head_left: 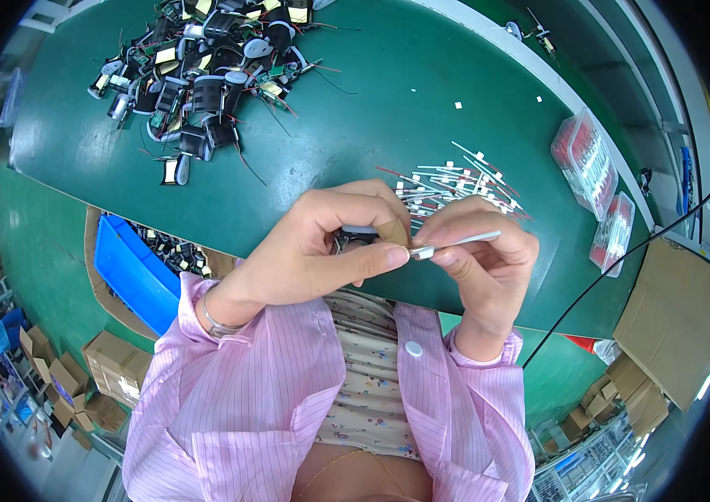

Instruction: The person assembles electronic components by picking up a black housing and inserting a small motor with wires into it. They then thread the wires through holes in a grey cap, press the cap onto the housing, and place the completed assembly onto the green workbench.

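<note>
While left grip and right grip pinched that lead, it looked light, kinda bendy, best held by its plug.

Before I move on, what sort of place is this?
Probably an electronics assembly workshop: a heap of wired units with small circuit boards lies on a green table, along with a pile of thin white and red pieces; cardboard boxes stand nearby.
</note>
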Demonstrator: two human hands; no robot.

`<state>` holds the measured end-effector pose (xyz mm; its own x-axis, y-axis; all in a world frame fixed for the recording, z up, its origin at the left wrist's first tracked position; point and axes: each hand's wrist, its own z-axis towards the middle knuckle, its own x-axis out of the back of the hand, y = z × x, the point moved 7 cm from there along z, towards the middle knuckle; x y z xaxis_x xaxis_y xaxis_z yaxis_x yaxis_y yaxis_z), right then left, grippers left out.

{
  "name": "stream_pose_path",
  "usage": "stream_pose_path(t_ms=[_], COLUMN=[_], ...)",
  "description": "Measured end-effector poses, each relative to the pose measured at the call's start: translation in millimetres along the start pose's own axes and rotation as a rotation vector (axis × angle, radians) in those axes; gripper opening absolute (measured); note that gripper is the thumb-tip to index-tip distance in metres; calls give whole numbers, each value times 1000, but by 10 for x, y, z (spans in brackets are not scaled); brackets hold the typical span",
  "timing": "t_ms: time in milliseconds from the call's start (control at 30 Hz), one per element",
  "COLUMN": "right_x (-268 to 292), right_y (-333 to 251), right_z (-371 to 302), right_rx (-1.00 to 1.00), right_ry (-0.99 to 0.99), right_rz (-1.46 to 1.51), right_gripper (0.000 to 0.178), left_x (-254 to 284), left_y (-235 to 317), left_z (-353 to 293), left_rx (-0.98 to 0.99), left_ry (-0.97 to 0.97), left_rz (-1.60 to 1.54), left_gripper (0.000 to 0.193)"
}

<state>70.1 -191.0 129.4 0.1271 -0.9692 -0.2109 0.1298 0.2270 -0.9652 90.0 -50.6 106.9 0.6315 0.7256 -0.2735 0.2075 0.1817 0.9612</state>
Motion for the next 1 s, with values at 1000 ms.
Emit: stream_pose_path(t_ms=[1000], right_x=[-87], right_y=[-119], right_z=[-21], right_rx=[2], right_ry=[-18], right_rz=[-205], right_gripper=[18], left_x=[9], left_y=[303], left_z=[-190], left_rx=[-233], left_ry=[145], left_rz=[348], left_gripper=[7])
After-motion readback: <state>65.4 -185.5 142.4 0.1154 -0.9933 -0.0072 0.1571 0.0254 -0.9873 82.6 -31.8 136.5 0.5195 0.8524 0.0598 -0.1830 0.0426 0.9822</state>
